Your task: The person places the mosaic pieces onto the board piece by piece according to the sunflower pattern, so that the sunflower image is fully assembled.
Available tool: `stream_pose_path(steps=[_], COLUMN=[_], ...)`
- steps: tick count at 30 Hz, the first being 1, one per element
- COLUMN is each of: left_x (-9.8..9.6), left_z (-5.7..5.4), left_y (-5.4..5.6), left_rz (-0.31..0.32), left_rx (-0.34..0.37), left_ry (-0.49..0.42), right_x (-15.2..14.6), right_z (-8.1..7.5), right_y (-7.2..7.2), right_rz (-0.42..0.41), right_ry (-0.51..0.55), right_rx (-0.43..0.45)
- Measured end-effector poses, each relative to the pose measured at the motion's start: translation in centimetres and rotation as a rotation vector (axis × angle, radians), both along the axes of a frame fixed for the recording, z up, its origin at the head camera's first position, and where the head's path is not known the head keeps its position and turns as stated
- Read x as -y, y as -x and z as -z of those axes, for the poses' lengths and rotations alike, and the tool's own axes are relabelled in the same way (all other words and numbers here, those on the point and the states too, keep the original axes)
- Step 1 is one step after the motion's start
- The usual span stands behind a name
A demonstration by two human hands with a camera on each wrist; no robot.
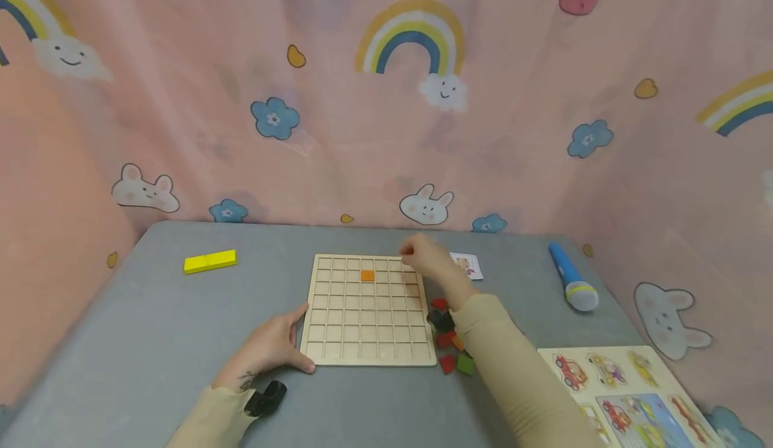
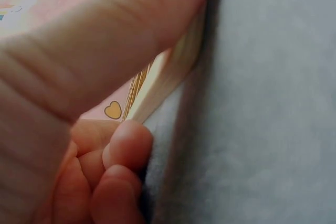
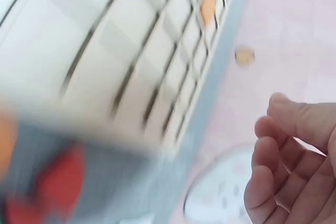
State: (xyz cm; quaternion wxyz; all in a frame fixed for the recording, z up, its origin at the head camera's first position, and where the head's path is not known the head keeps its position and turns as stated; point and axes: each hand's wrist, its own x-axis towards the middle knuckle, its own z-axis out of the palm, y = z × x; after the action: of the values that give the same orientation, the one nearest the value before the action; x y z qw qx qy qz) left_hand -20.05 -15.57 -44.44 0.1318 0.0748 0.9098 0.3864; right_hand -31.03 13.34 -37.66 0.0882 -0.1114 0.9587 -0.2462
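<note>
A pale wooden grid board (image 1: 368,320) lies on the grey table, with one orange square tile (image 1: 367,275) in a cell of its upper rows. My left hand (image 1: 272,344) is at the board's near left corner, its thumb at the corner and its forefinger against the left edge. In the left wrist view the straight thumb (image 2: 121,30) lies along the board's edge. My right hand (image 1: 425,255) is above the board's far right corner. Its fingers (image 3: 265,153) are curled, thumb tip close to the forefinger, and nothing shows between them.
Red, green, orange and black pieces (image 1: 447,364) lie beside the board's right edge, partly behind the right sleeve. A printed card (image 1: 474,267) is past them. Around stand a yellow bar (image 1: 210,261), a blue toy microphone (image 1: 568,273) and a picture puzzle board (image 1: 580,361).
</note>
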Motion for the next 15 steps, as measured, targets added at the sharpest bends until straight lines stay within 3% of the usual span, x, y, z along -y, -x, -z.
stream_pose_path(steps=[3,7,15], left_x=[0.2,0.3,-0.1], left_z=[-0.2,-0.3,-0.2], left_y=[0.1,0.1,0.1], left_rz=[-0.010,-0.008,-0.001], left_rx=[-0.005,-0.008,-0.003], left_ry=[0.021,0.043,0.044], right_x=[-3.2,-6.4,-7.5], right_z=[-0.3,0.7,3.0], right_y=[-0.7,-1.9,-5.1], right_rz=[0.002,-0.033,0.014], right_ry=[-0.055,-0.160,-0.298], right_rx=[-0.023,-0.054,0.096])
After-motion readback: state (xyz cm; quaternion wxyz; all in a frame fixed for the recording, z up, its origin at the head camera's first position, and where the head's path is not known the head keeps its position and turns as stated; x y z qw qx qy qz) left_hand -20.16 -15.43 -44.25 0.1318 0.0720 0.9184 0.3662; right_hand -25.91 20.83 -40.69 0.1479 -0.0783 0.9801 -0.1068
